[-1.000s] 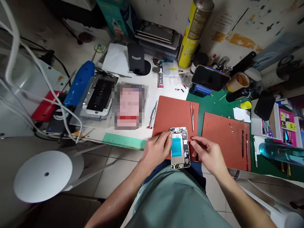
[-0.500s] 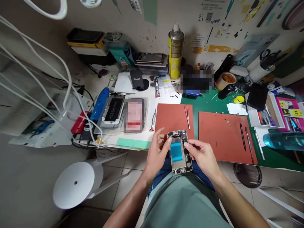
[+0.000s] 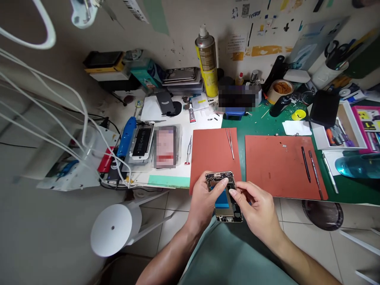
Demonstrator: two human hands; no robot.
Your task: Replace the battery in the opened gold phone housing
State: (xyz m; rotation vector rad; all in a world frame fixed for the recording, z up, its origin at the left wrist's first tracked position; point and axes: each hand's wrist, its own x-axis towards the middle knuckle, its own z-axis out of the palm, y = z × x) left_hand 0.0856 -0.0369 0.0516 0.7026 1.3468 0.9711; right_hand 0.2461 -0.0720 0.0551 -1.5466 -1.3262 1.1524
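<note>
Lying beyond the opened phone (image 3: 228,202) are tweezers (image 3: 231,149) on a mat (image 3: 208,150).

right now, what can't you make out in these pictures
All in the head view:
Underside of the phone: faces away from the camera.
Blue patch: partly covered by the left hand.
Pink item: blurred by pixels.
Blue bottle: cut off by the right edge.
Bits on the right mat: too small.

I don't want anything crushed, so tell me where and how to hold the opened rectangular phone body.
I'd probably take the phone body by its long side edges, left hand from the left, right hand from the right: it is a thin slab, those edges face the hands, and its upward face carries exposed dark parts beside the blue rectangular patch.
</note>
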